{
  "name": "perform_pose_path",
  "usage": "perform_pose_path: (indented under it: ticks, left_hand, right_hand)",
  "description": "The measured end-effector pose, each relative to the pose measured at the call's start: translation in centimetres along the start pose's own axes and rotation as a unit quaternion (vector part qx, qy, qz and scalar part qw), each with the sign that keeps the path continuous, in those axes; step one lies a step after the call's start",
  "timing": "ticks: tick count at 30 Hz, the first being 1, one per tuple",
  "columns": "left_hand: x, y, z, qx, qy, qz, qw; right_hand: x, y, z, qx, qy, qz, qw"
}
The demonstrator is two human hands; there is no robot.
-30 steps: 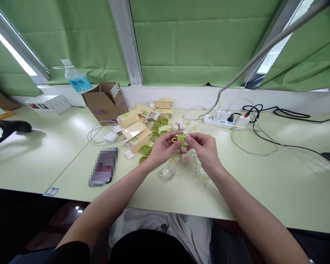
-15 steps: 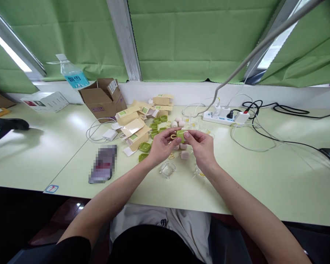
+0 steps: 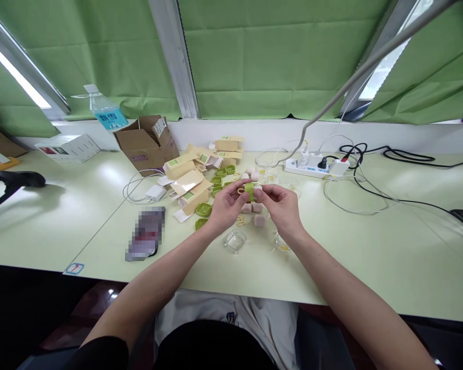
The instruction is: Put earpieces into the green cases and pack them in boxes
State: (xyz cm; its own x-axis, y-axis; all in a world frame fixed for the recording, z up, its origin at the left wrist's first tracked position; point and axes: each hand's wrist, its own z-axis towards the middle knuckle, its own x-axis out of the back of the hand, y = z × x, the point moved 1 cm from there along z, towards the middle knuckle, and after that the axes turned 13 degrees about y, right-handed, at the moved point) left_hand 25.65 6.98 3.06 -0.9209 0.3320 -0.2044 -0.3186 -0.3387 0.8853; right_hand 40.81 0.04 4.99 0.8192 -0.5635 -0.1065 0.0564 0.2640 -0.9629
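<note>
Between both hands, over the middle of the table, is a small green case point(image 3: 249, 190) with a yellow loop at its left side. My left hand point(image 3: 227, 204) pinches the green case. My right hand point(image 3: 283, 206) pinches a small whitish piece point(image 3: 257, 189) against the right side of the case. Several pale pink pieces, one of them a pink block point(image 3: 259, 221), lie just beneath the hands. A clear plastic case point(image 3: 235, 240) rests nearer the front edge. Green trays point(image 3: 203, 209) sit to the left of my left hand.
Flattened beige boxes point(image 3: 189, 182) are piled left of centre, before an open cardboard box point(image 3: 146, 146). A phone point(image 3: 146, 234) lies front left. White charger point(image 3: 155, 192) is beside the boxes. A power strip point(image 3: 312, 167) with cables stands at the back right.
The green case has turned in my hands, and a whitish piece now shows at its right side. Both hands stay in nearly the same place; the camera view has shifted slightly.
</note>
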Motion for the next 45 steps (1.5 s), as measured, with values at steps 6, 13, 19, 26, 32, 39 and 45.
perform_pose_path:
  ticks: [6,13,19,26,32,39,45]
  left_hand:
    - [0.0,0.2,-0.1,-0.009,-0.005,0.004,1.000]
    - [0.8,0.4,0.5,0.009,0.019,0.010,1.000]
    - [2.3,-0.1,1.6,0.079,0.063,-0.060,0.993]
    - [2.1,0.0,1.5,0.107,0.059,-0.117,0.986]
    - [2.0,-0.2,1.4,0.122,0.048,-0.122,0.984]
    - [2.2,-0.3,1.6,0.116,0.056,-0.121,0.984]
    - [1.9,0.3,1.5,0.084,0.059,-0.092,0.990]
  right_hand:
    - [0.2,-0.2,-0.1,-0.004,-0.002,0.003,1.000]
    - [1.4,-0.9,1.1,0.030,-0.036,-0.044,0.998]
    - [5.6,-3.6,2.4,0.146,-0.071,-0.295,0.942]
    - [8.9,-3.7,-1.3,0.219,-0.182,-0.469,0.836]
    - [4.1,-1.3,-6.3,0.338,-0.208,-0.506,0.766]
    - [-0.2,0.2,-8.3,0.327,-0.235,-0.496,0.769]
    - [1.7,-1.9,-2.6,0.246,-0.120,-0.355,0.894]
